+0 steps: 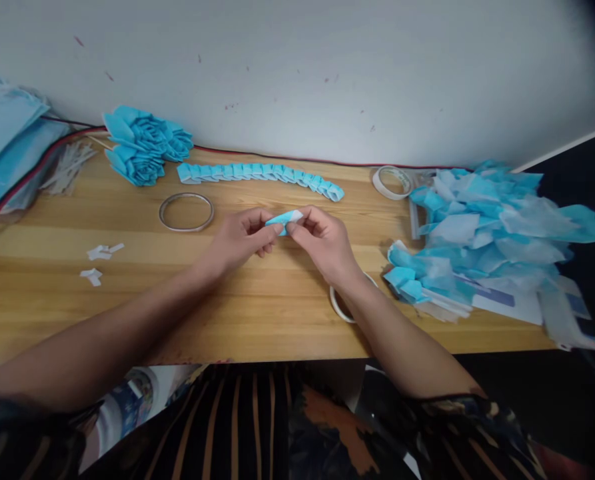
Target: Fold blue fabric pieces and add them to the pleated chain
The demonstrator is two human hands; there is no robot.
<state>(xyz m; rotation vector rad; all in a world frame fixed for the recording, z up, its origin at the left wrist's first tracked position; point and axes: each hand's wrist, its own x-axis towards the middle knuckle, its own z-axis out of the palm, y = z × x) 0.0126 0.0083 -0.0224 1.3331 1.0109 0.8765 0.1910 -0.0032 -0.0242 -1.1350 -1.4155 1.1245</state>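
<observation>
Between my two hands, above the middle of the table, is a small folded blue-and-white paper piece point(288, 218). My left hand point(247, 233) pinches its left end between thumb and fingers. The thumb and fingers of my right hand point(322, 239) grip the right end, where a white corner shows. Just beyond my hands lies a long row of folded blue paper pieces point(257, 173) set side by side. A roll of tape point(344, 307) sits partly hidden under my right forearm.
Blue paper roses point(144, 143) lie at the back left, near plastic packs point(7, 147) and white strips point(70, 167). A tape ring point(186, 212) and paper scraps point(100, 252) are at left. Another tape roll point(392, 183) and a blue paper heap point(487, 233) are at right.
</observation>
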